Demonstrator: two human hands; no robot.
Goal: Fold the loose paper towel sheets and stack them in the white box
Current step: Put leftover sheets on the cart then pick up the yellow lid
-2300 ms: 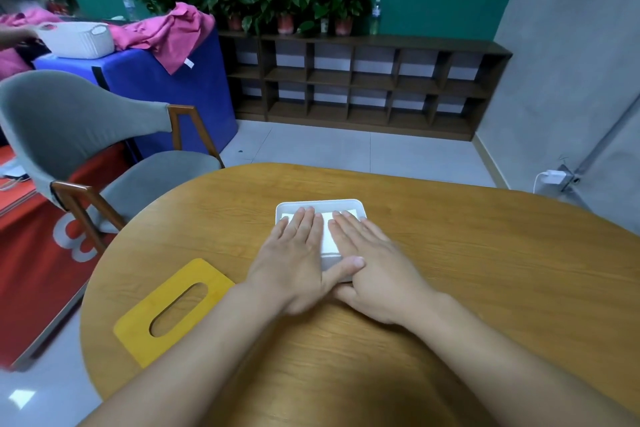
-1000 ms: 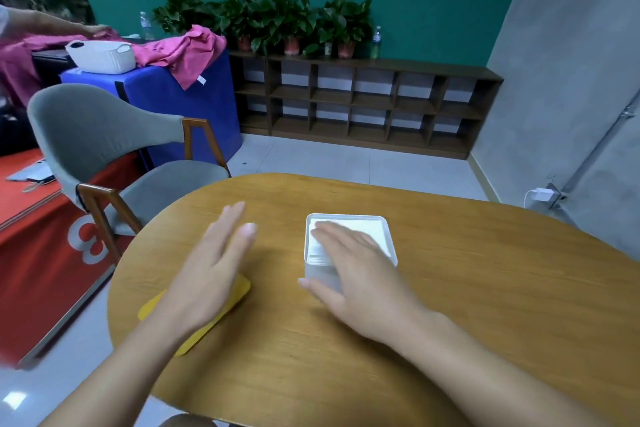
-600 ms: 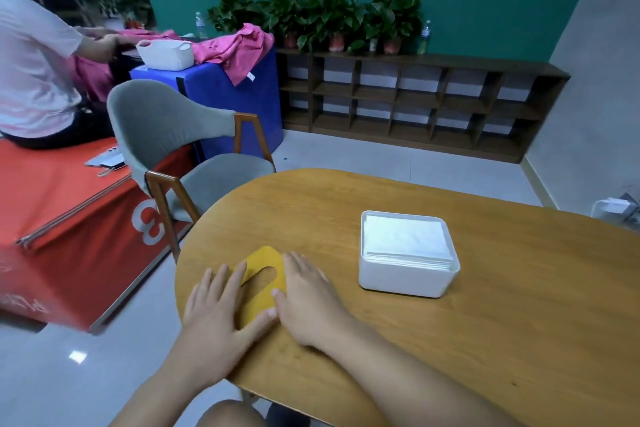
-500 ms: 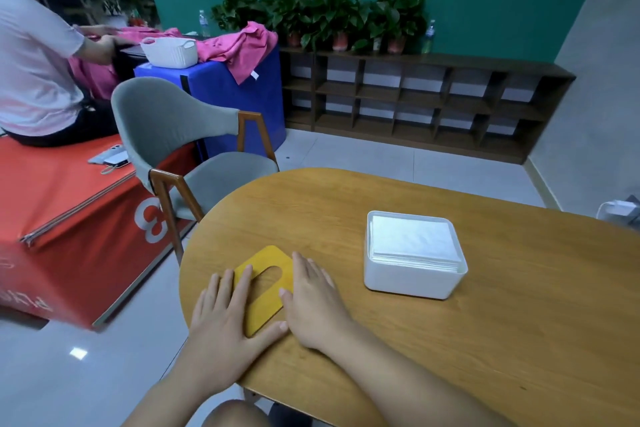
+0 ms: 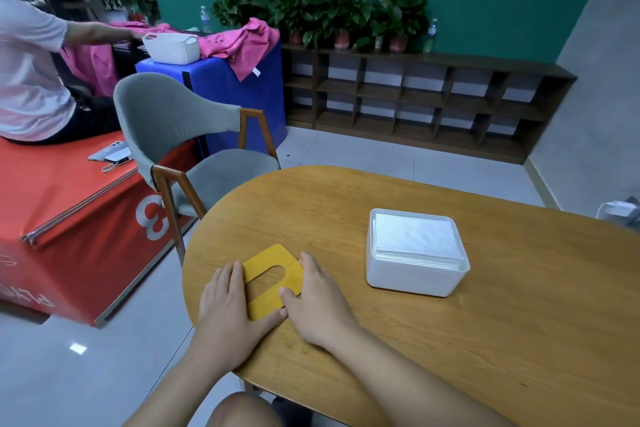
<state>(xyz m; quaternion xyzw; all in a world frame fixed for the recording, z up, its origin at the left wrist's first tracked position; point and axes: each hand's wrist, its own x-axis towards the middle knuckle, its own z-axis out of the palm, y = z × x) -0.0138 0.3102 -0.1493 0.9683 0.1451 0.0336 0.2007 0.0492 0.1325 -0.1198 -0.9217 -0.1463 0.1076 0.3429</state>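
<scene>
Nearest the camera, the left hand [image 5: 230, 305] and right hand [image 5: 320, 302] flank one yellow lid [image 5: 268, 279] lying flat on the wooden table [image 5: 502, 340], fingers fairly straight against its side edges, thumbs at its near edge. Just beyond on the right, one white box [image 5: 415, 276] stands open, filled to the rim with a neat stack of folded paper towels [image 5: 417, 239]. Farther left, one grey chair [image 5: 180, 121]; beyond it, one white basket [image 5: 171, 48], contents unseen.

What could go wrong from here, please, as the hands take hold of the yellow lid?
The lid lies flat near the table's edge, so it may slip off while the left hand and right hand pry it up. The paper towels fill the box to its rim, so the lid may sit badly.
</scene>
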